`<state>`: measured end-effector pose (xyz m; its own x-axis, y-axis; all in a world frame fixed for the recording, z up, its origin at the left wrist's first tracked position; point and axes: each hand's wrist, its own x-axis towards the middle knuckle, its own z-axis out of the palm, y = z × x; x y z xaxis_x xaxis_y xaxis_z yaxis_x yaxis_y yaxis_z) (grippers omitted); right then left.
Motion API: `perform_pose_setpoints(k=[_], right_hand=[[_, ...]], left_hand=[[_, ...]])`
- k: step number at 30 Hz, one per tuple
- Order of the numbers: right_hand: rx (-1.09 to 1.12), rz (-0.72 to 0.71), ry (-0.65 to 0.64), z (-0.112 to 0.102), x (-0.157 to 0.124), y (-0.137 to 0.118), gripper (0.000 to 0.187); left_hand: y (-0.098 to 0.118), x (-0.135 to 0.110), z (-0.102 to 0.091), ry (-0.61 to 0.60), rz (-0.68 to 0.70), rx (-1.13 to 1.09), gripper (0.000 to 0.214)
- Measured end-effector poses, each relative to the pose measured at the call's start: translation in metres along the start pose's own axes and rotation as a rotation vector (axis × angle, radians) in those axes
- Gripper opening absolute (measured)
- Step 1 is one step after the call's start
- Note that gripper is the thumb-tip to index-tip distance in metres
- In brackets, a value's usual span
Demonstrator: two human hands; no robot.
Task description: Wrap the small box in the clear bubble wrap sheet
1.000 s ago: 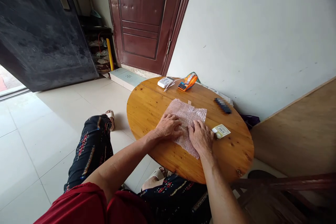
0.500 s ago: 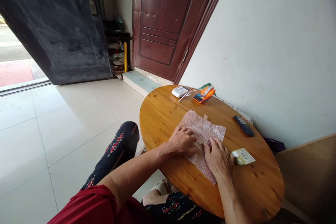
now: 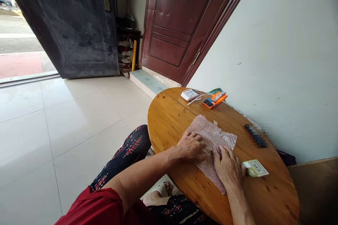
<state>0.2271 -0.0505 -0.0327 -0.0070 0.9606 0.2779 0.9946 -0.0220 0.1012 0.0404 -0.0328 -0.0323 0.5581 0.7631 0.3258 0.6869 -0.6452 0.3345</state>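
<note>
A pinkish sheet of bubble wrap (image 3: 212, 135) lies on a round wooden table (image 3: 171, 119). My left hand (image 3: 192, 146) rests on its near left part, fingers curled down and pressing. On the sheet's near right part my right hand (image 3: 230, 168) presses in the same way, fingers bent. Whatever sits under the fingers is hidden. A small yellow-and-white labelled card (image 3: 255, 168) lies just right of my right hand, touching its thumb side.
At the table's far edge lie a white device with a cord (image 3: 190, 94) and an orange object (image 3: 215, 99). A dark blurred bar (image 3: 255, 135) lies near the wall. Two doors stand behind, a tiled floor (image 3: 66, 123) to the left, my legs under the table.
Only the camera has swung left and up, shifting the table right and lower in view. Both hands stay pressed on the bubble wrap in the same pose.
</note>
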Motion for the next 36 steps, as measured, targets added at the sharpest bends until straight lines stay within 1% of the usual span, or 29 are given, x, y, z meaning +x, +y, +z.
perform_pose_setpoints(k=[7, 12, 16, 20, 29, 33, 36], right_hand=[[0.033, 0.008, 0.014, -0.007, -0.004, -0.007, 0.04], [0.089, 0.023, 0.022, -0.011, -0.009, -0.014, 0.037], [0.114, 0.032, 0.044, -0.012, -0.011, -0.017, 0.036], [0.118, 0.033, 0.04, -0.015, -0.012, -0.019, 0.036], [0.126, 0.047, 0.014, -0.013, -0.013, -0.017, 0.035], [0.12, 0.058, -0.005, -0.012, -0.013, -0.015, 0.039], [0.115, 0.065, -0.022, -0.013, -0.013, -0.015, 0.039]], left_hand=[[-0.002, -0.004, -0.005, -0.011, 0.013, -0.013, 0.04], [-0.003, -0.007, -0.008, -0.012, -0.005, -0.047, 0.035], [-0.004, -0.008, -0.009, -0.018, -0.022, -0.06, 0.034], [-0.003, -0.009, -0.011, -0.013, -0.029, -0.055, 0.035], [-0.002, -0.01, -0.007, 0.002, -0.027, -0.034, 0.035], [0.003, -0.01, -0.009, -0.041, -0.023, -0.01, 0.036], [0.009, -0.01, -0.018, -0.088, -0.071, 0.075, 0.036]])
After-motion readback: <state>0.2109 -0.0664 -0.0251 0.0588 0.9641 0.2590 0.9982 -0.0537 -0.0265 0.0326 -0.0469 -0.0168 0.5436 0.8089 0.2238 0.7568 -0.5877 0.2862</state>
